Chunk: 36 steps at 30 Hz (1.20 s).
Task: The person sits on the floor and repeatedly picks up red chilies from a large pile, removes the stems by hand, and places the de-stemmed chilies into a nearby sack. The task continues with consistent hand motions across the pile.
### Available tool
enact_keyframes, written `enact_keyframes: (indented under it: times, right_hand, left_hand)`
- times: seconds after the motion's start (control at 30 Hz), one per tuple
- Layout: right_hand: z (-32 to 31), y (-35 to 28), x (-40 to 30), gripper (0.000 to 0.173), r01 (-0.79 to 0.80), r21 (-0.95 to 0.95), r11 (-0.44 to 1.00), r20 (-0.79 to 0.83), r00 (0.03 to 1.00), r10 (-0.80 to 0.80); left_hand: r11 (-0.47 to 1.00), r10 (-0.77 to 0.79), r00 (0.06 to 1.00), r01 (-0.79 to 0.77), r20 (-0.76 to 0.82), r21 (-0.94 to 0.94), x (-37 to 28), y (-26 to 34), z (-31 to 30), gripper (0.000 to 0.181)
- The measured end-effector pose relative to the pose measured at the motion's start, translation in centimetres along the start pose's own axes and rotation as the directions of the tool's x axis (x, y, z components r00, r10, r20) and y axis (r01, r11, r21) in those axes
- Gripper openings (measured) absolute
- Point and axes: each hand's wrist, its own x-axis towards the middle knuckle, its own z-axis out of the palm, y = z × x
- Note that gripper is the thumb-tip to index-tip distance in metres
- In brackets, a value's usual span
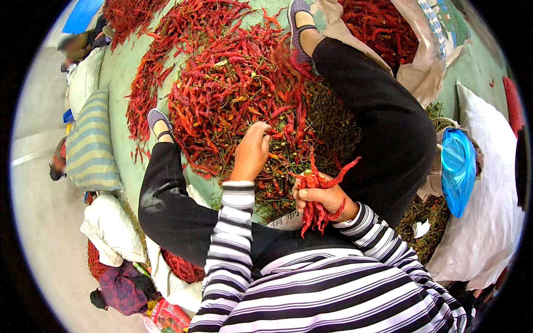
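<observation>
A bunch of dried red chili peppers (313,181) is clutched in my right hand (327,197), near my lap. Pepper tips stick out above and below the fist. Over the large heap of red chili peppers (233,83) hovers my left hand (252,152), with curled fingers pointing at the heap. Its fingertips are slightly blurred, so whether they pinch a pepper cannot be told. Below both hands lie loose stems and pepper bits (275,183). A darker mound of stems (329,120) borders the heap beside my bent leg.
An open sack of red peppers (379,31) stands at upper right. A blue plastic bag (458,170) hangs against a full white sack (483,187) on the right. Striped (93,141) and white sacks (114,229) line the left. Other people (125,287) sit along the left side.
</observation>
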Motion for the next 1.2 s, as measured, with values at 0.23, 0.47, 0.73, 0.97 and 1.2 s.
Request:
enact_keyframes:
  times: [0.23, 0.47, 0.73, 0.97, 1.2]
  right_hand:
    - [-0.3, 0.3, 0.3, 0.015, 0.022, -0.102, 0.995, -0.019, 1.0, -0.024]
    - [-0.5, 0.2, 0.4, 0.021, 0.053, -0.095, 0.994, -0.062, 0.996, -0.06]
    - [0.1, 0.0, 0.3, 0.015, 0.095, -0.119, 0.988, -0.079, 0.991, -0.105]
    - [0.3, 0.1, 0.4, 0.014, 0.178, -0.11, 0.978, -0.121, 0.974, -0.191]
    - [-0.3, 0.0, 0.7, 0.018, 0.237, -0.055, 0.97, -0.197, 0.95, -0.243]
  left_hand:
    - [0.983, -0.161, 0.968, 0.14, 0.193, 0.118, 1.4, -2.7, 2.5, 0.028]
    - [0.935, -0.262, 0.963, 0.237, -0.062, -0.265, -0.9, -2.8, -1.9, 0.018]
    - [0.056, -0.539, 0.837, 0.147, 0.094, -0.988, -3.8, -1.4, -5.5, 0.014]
    - [0.15, -0.553, 0.826, 0.228, 0.11, -0.962, -4.4, -1.4, -4.3, 0.014]
    - [0.357, -0.403, 0.909, 0.266, 0.109, -0.895, -4.7, 2.0, -3.7, 0.013]
